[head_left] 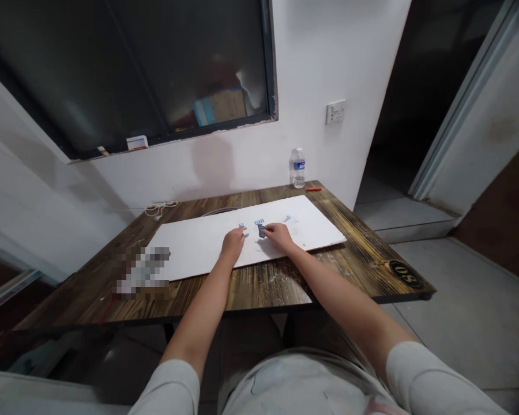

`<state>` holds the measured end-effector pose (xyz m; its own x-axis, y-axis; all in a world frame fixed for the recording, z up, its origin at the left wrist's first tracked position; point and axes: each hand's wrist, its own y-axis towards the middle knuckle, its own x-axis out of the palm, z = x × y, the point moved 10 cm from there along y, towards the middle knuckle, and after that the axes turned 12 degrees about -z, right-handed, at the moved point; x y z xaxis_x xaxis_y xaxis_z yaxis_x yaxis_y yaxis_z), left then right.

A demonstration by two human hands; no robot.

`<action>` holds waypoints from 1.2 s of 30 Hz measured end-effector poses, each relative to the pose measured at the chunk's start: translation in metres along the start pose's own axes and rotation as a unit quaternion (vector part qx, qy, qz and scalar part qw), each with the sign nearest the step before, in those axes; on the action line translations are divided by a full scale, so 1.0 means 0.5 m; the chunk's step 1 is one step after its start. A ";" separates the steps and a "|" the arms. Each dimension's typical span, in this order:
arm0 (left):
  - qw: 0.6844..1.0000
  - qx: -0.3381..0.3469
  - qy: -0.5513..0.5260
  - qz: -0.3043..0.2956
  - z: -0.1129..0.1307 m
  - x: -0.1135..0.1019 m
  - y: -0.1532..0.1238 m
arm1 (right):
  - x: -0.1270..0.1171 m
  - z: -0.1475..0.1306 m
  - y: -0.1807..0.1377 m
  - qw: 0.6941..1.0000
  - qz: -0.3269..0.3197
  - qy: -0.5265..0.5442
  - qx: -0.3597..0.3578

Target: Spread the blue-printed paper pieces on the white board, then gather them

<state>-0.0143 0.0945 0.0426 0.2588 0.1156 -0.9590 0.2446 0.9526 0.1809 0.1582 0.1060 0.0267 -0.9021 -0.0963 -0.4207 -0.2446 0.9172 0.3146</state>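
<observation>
A large white board (199, 245) lies on a dark wooden table, with both hands over its middle. My right hand (278, 236) pinches a small dark blue piece (261, 231), too small to tell its kind, close to the board. My left hand (233, 244) rests to its left with curled fingers; a tiny whitish thing (245, 231) shows by the fingertips, and whether it is held is unclear. Small blue-and-white patterned shapes lie just beyond the hands: one (241, 225) past my left fingers, one (259, 222) in the middle, one (288, 218) to the right.
At the table's (358, 259) back right corner stand a water bottle (299, 168) and, lying flat, a red pen-like stick (313, 189). A coiled white cable (159, 208) is at the back left. A blurred-out object (145, 274) covers the board's left front corner.
</observation>
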 end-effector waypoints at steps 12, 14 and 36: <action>0.976 0.056 -0.183 0.107 0.074 -0.023 -0.024 | 0.029 -0.006 -0.005 0.999 -0.033 0.001 0.011; 0.975 0.086 -0.177 0.102 0.089 -0.021 -0.025 | 0.035 -0.002 -0.003 0.998 -0.043 0.031 0.018; 0.955 -0.074 -0.280 0.065 -0.114 0.001 0.074 | -0.051 0.041 0.008 0.987 0.076 0.125 0.064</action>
<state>-0.0585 0.1456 0.0365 0.7467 0.1070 -0.6565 0.0526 0.9744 0.2186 0.1874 0.1202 0.0210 -0.9883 -0.0324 -0.1493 -0.0683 0.9680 0.2416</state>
